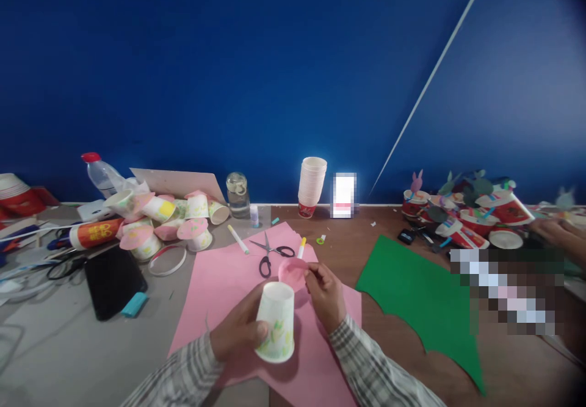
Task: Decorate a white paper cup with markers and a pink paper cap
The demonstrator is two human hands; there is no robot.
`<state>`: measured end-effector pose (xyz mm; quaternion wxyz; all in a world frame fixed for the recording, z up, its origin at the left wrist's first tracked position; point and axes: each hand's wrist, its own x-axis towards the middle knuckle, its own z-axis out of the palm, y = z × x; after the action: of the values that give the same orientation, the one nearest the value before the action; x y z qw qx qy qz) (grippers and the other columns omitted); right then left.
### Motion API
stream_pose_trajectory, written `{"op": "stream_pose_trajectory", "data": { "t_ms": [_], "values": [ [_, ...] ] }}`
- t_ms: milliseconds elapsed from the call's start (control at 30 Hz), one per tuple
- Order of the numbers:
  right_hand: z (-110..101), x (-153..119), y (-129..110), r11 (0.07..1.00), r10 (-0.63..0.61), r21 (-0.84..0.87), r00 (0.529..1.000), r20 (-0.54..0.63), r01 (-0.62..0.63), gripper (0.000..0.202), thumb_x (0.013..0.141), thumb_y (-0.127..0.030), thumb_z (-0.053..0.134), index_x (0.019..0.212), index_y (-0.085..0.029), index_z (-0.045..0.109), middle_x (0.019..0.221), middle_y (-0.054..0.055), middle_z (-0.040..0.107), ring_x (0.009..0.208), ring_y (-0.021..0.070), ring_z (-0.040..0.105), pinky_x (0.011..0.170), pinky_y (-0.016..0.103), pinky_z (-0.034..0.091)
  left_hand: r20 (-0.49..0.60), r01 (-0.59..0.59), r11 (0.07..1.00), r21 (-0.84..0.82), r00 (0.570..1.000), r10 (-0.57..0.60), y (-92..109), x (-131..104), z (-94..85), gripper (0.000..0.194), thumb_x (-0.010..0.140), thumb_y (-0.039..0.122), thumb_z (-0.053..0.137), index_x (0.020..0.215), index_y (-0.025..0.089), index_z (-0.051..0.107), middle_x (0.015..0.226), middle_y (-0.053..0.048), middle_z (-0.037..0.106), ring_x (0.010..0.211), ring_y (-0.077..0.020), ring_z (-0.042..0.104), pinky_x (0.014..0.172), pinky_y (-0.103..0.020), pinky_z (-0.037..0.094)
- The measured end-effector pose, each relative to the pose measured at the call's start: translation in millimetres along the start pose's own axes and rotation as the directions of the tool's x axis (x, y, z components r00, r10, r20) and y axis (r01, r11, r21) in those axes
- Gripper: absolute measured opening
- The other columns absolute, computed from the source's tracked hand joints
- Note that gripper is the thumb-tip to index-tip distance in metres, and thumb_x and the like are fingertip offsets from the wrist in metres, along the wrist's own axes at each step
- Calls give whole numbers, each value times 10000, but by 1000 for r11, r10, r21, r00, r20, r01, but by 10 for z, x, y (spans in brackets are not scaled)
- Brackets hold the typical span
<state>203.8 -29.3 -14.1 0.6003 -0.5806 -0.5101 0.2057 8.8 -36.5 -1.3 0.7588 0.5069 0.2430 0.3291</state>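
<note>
My left hand is closed around a white paper cup with a green and yellow print, held upside down above the pink paper sheet. Between the fingertips of my right hand is a round pink paper piece, just behind and to the right of the cup. Beyond both hands, scissors with black handles lie spread on the pink sheet. A marker with a yellow cap and a pale marker rest near them.
Decorated paper cups pile up at left, beside a tape roll and a black tablet-like object. A glass jar and stacked cups stand by the blue wall. Green paper lies right, near another person's hand.
</note>
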Motion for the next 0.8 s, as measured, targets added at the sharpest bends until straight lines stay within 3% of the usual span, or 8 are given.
{"op": "stream_pose_trajectory", "data": {
  "t_ms": [100,200,533,800],
  "values": [
    [10,-13,-10,1000,28,7,999,20,-28,176,668,-239,497,631,-172,654,441,-51,513,368,117,446,359,179,372,-27,-9,997,-76,1000,7,52,-4,-63,591,549,469,744,1040,192,566,802,-42,634,714,-235,580,588,-283,451],
    [21,-26,-33,1000,26,1,999,39,-26,170,654,-232,504,619,-168,658,449,-39,543,374,120,458,363,180,380,-28,20,994,-104,999,-23,97,-6,-87,572,504,515,739,930,151,626,733,-60,643,685,-263,594,581,-307,463],
    [39,-100,-39,998,-55,-24,991,125,58,169,672,-159,526,692,-201,689,562,-13,653,465,151,558,463,206,448,-118,-15,992,-127,993,0,43,30,-92,555,521,498,745,922,132,631,724,-63,654,617,-224,601,516,-266,462],
    [81,-135,-8,997,-57,-37,987,151,64,165,634,-147,576,737,-210,688,594,-28,628,463,140,535,455,202,437,-71,0,995,-99,997,-7,102,-2,-54,575,528,513,726,970,162,621,797,-80,668,718,-284,609,602,-333,475]
  ]
}}
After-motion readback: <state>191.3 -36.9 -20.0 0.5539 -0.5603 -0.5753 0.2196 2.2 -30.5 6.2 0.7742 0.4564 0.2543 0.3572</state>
